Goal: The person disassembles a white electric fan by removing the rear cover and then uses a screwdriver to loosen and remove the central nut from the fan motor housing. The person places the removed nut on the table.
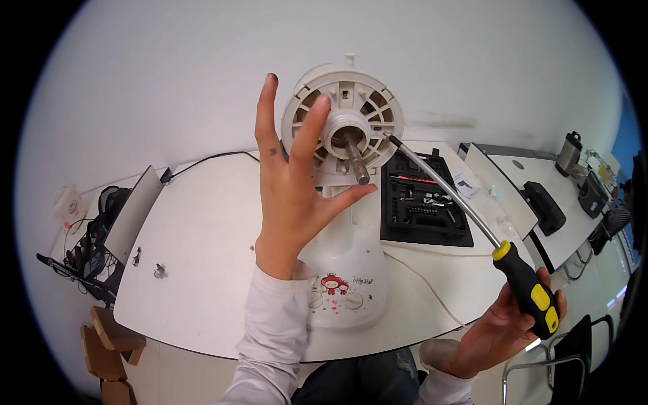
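Observation:
A white electric fan without blades stands on the table, its round motor housing (pixel 386 108) facing me and a metal shaft (pixel 357 160) jutting from the middle. My left hand (pixel 290 182) is raised in front of the housing's left side, fingers spread and holding nothing; whether a fingertip touches it I cannot tell. My right hand (pixel 503 331) grips the black and yellow handle of a long screwdriver (pixel 449 191). The tip of the screwdriver meets the right part of the housing, beside the central collar. Below, the fan's white base (pixel 347 297) carries a red cartoon print.
Behind the screwdriver lies a black tool case (pixel 425 229) with bits and small tools. A pale cord (pixel 422 277) crosses the white table (pixel 196 270). Small metal parts (pixel 159 271) lie at the left. Cardboard boxes (pixel 104 351) stand lower left, a chair (pixel 574 358) lower right.

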The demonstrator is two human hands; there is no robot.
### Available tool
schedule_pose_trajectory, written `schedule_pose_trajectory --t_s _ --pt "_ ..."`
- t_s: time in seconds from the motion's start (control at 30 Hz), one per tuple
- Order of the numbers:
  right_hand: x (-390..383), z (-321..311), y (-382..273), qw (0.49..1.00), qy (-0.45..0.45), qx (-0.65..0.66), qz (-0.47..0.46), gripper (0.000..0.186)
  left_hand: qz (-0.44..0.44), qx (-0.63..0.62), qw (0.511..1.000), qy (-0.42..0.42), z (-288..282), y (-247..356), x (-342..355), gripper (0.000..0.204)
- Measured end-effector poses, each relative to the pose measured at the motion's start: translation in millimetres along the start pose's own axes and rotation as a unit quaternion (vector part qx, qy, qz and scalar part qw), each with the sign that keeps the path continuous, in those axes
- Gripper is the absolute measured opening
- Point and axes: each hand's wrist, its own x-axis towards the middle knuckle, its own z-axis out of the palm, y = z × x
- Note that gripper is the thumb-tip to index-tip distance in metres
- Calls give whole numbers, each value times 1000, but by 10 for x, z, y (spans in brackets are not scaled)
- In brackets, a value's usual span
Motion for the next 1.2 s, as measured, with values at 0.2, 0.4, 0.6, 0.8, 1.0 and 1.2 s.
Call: schedule_pose_trajectory --t_s 0.2,0.4,0.6,0.8,1.0,1.2 --pt "78 70 34 1000 8 -9 -7 64 -23 -49 998 -35 -10 -5 12 113" --pt "59 50 20 999 9 42 10 62 -10 -34 999 -41 22 -77 -50 110" --pt "42 93 40 1000 -6 25 -3 59 -24 -26 999 -37 1 -32 -33 109" --pt "53 38 -21 999 -10 17 -38 39 -17 -31 999 -30 30 -16 -21 108" --pt "70 135 -336 966 -206 -46 -152 35 -20 -29 999 -37 6 -31 -26 105" --pt "376 255 -482 892 -382 -19 -241 55 -60 -83 995 -2 16 2 40 97"
